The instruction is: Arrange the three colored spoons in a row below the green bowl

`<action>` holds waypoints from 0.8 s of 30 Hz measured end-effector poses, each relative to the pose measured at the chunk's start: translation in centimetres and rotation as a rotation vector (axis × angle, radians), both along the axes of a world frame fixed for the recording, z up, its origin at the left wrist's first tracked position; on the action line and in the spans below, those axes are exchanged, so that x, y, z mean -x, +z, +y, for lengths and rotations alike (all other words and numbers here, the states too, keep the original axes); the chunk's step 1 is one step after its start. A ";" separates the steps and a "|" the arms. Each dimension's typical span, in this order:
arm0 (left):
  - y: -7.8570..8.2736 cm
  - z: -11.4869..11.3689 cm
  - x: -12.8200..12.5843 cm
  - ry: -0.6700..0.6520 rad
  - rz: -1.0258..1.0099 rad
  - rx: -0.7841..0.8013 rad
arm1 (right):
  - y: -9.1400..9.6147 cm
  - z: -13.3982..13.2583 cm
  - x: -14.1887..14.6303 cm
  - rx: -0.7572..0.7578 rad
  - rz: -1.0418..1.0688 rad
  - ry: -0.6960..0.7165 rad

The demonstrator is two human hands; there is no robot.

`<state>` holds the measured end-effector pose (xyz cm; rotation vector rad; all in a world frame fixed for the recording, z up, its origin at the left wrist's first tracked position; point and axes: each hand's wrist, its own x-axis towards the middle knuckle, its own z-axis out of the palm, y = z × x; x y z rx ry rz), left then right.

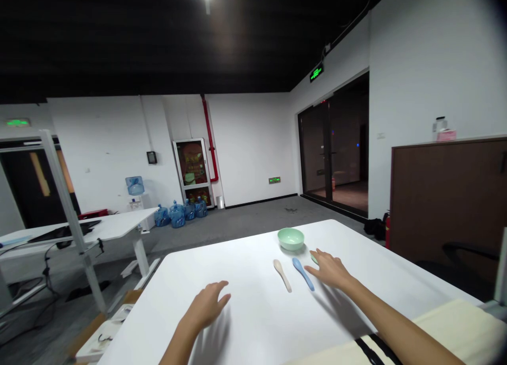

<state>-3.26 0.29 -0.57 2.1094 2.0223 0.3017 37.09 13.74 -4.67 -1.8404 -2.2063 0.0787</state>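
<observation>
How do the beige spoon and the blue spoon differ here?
Colour: the beige spoon is pale, while the blue spoon is a stronger colour.
Place: the beige spoon lies to the left of the blue spoon.
Nearness: the blue spoon is closer to the right hand than the beige spoon.
Shared: both lie on the white table, apart from each other, handles toward the person.

A head-worn camera looks forward across the white table [249, 312]; the left hand [207, 304] and right hand [329, 270] are close below it; the wide view reaches the white far wall [253, 148] and black ceiling [150, 43].
</observation>
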 end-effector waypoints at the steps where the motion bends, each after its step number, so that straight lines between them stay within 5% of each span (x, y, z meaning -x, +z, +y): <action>1: 0.0 0.0 0.0 0.000 -0.001 0.002 | 0.0 0.0 0.0 0.000 -0.003 0.001; 17: -0.1 0.2 0.0 -0.027 0.008 0.002 | 0.3 -0.4 1.1 -0.021 -0.005 0.009; 24: -0.5 0.5 0.0 -0.048 0.000 0.002 | 1.9 1.1 4.5 -0.019 -0.042 0.084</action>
